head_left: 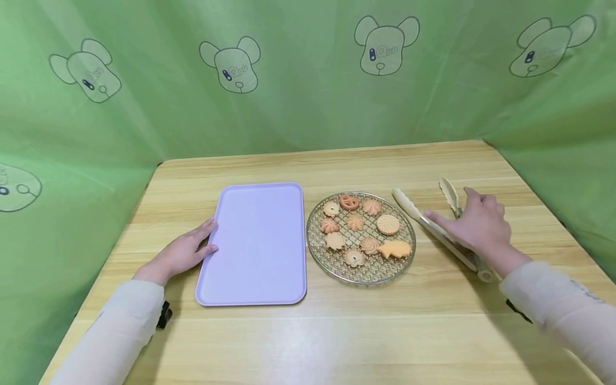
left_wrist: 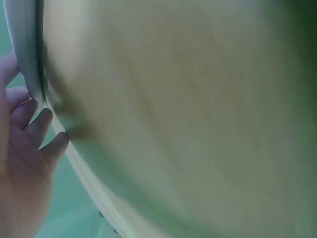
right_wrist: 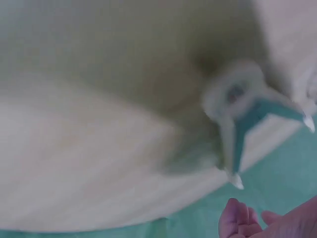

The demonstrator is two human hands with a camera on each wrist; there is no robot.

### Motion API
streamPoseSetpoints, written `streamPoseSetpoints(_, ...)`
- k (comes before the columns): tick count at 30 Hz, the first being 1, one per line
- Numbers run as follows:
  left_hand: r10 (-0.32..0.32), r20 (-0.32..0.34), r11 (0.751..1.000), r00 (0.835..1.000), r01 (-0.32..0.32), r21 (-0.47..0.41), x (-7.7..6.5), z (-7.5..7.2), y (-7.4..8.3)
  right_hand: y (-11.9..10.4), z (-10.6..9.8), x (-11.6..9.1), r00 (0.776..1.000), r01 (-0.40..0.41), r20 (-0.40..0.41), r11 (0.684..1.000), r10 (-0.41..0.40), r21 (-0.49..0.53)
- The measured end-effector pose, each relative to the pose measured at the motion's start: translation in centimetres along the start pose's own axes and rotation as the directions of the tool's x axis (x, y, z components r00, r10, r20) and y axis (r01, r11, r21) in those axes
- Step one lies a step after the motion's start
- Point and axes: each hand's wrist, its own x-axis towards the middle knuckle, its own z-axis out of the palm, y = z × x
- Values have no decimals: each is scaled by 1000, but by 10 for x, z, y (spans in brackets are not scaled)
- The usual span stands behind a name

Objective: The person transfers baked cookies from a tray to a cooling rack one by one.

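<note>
A lavender tray [head_left: 255, 246] lies on the table, and my left hand [head_left: 183, 251] touches its left edge with outstretched fingers. In the left wrist view, the fingertips meet the tray's rim [left_wrist: 25, 54]. Tongs [head_left: 445, 239] with beige scalloped tips lie spread on the right. Over them hovers my right hand [head_left: 481, 224], thumb and fingers apart, not closed around them. The right wrist view shows the hinge end of the tongs [right_wrist: 218, 101] blurred. Between tray and tongs, a round wire rack [head_left: 332, 262] bears several cookies [head_left: 355, 222].
Cookies on the rack include a pretzel shape [head_left: 349, 201], a round one [head_left: 387, 224] and a fish-like orange one [head_left: 395, 248]. The wooden table [head_left: 356, 337] extends toward me. Green curtains [head_left: 308, 107] with bear outlines enclose its back and sides.
</note>
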Motion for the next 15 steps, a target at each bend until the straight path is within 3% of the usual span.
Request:
streamPoseSetpoints(3, -10, 16, 1000, 1000, 10, -23, 3, -3, 2, -6, -11, 6, 999, 35, -7, 999, -35, -15)
streamPoseSetpoints(7, -37, 17, 999, 999, 38, -21, 12, -18, 12, -22, -22, 12, 995, 99, -23, 994, -100, -43)
streamPoseSetpoints(15, -140, 6, 990, 990, 140, 9, 32, -53, 60, -66, -32, 18, 984, 166, -52, 984, -169, -59)
